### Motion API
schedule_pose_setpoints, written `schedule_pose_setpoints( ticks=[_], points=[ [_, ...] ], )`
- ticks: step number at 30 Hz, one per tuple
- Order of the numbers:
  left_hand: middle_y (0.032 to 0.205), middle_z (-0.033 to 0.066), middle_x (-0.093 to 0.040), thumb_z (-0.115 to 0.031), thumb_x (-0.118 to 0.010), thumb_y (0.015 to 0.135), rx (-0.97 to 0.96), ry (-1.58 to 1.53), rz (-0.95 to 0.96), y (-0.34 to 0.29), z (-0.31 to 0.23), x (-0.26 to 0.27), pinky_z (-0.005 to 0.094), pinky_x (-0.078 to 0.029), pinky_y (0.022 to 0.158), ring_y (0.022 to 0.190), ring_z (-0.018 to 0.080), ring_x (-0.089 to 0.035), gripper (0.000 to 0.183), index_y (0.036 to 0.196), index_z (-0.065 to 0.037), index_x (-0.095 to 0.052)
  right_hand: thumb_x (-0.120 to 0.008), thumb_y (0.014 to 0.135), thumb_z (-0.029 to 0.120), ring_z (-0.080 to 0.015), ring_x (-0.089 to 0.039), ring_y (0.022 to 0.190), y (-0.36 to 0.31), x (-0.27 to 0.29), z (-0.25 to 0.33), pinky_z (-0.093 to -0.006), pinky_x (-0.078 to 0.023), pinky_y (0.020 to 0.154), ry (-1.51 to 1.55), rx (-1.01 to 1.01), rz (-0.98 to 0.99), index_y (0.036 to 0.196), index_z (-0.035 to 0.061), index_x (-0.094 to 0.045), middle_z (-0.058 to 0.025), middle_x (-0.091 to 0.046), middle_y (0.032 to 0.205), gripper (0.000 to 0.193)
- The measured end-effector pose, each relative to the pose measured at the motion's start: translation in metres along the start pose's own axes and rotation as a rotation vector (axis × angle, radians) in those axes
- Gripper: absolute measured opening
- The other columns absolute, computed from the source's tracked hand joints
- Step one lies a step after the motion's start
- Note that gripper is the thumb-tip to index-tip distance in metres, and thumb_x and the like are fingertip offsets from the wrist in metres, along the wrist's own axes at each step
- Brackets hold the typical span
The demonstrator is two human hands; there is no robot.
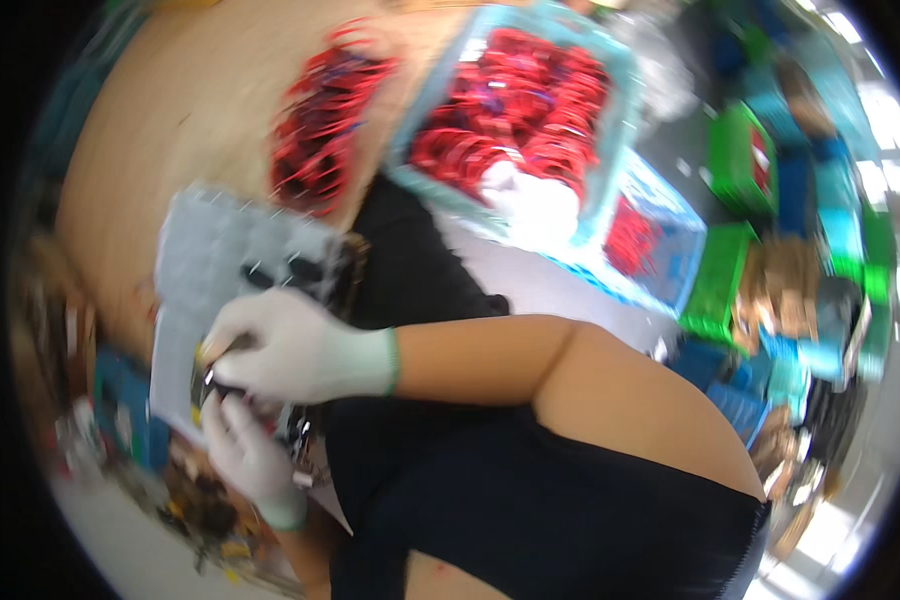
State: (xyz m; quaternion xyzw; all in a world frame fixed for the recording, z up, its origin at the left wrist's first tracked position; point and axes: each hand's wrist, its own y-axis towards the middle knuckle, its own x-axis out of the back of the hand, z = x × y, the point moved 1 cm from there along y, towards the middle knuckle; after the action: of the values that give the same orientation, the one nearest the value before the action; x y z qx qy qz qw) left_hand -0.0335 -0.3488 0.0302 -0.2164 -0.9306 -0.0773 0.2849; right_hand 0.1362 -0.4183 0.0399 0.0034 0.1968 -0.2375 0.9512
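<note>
My right hand [295, 345], in a white knitted glove, reaches in from the right. Its fingers are closed on a small dark piece with a shiny spot [226, 384]. Just below is my left hand [247, 457], gloved as well, its fingertips at the same small piece; motion blur and the fingers hide the piece's exact kind. Both hands are over a pale grey moulded tray [192, 250] with rows of hollows. Two black pieces [305, 269] lie in the tray, beyond my right hand.
A bundle of red rings [332, 125] lies on the wooden table [180, 120]. Behind my right arm stands a teal crate [625, 105] full of red rings, with a blurred white thing [535, 205] at its near side. A blue basket [675, 265] and green crates [720, 285] are farther right.
</note>
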Motion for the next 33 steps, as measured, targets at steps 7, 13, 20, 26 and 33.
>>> schedule_pose_setpoints(
  ticks=[7, 13, 20, 26, 33],
  points=[
    [0.081, 0.0099, -0.075, -0.010, -0.057, 0.103, -0.224, -0.068, 0.133, -0.004, -0.019, 0.017, 0.0284, -0.056, 0.068, 0.070, 0.0148, -0.071, 0.015, 0.106, 0.003, -0.064, -0.073, 0.093, 0.016, -0.0081, -0.057, 0.061, 0.005, -0.007, -0.001, -0.0228, -0.045, 0.056, 0.014, -0.225, 0.072, 0.104, -0.0012, -0.063, -0.0060, -0.065, 0.079, 0.023],
    [0.087, 0.0103, -0.072, -0.009, -0.053, 0.103, -0.009, -0.411, 0.341, -0.014, -0.017, 0.034, 0.0289, -0.059, 0.073, 0.075, 0.0147, -0.071, 0.016, 0.106, 0.003, -0.063, -0.066, 0.096, 0.032, -0.0103, -0.055, 0.060, 0.012, -0.009, -0.009, -0.0254, -0.044, 0.060, 0.189, -0.517, 0.416, 0.088, -0.0004, -0.066, -0.0043, -0.061, 0.070, 0.033],
    [0.091, 0.0099, -0.072, -0.012, -0.052, 0.104, -0.004, -0.489, 0.508, -0.020, -0.003, 0.050, 0.0312, -0.059, 0.078, 0.080, 0.0162, -0.071, 0.022, 0.115, 0.003, -0.061, -0.068, 0.095, 0.031, -0.0105, -0.055, 0.061, 0.011, -0.017, -0.013, -0.0252, -0.043, 0.061, 0.165, -0.518, 0.456, 0.087, -0.0006, -0.067, -0.0046, -0.062, 0.070, 0.033],
    [0.079, 0.0075, -0.069, -0.020, -0.049, 0.108, 0.047, -0.467, 0.377, -0.021, -0.011, 0.054, 0.0261, -0.054, 0.064, 0.068, 0.0121, -0.064, 0.029, 0.115, 0.007, -0.058, -0.067, 0.097, 0.032, -0.0113, -0.056, 0.060, 0.005, -0.020, -0.021, -0.0254, -0.043, 0.059, 0.192, -0.502, 0.412, 0.085, -0.0002, -0.067, -0.0046, -0.061, 0.070, 0.035],
    [0.065, 0.0050, -0.065, -0.012, -0.045, 0.102, -0.007, -0.285, 0.274, -0.029, -0.019, 0.054, 0.0240, -0.047, 0.054, 0.055, 0.0088, -0.058, 0.028, 0.105, 0.007, -0.066, -0.066, 0.098, 0.032, -0.0120, -0.056, 0.060, -0.006, -0.021, -0.025, -0.0266, -0.044, 0.058, 0.217, -0.581, 0.418, 0.086, -0.0004, -0.065, -0.0049, -0.061, 0.073, 0.035]
  ],
)
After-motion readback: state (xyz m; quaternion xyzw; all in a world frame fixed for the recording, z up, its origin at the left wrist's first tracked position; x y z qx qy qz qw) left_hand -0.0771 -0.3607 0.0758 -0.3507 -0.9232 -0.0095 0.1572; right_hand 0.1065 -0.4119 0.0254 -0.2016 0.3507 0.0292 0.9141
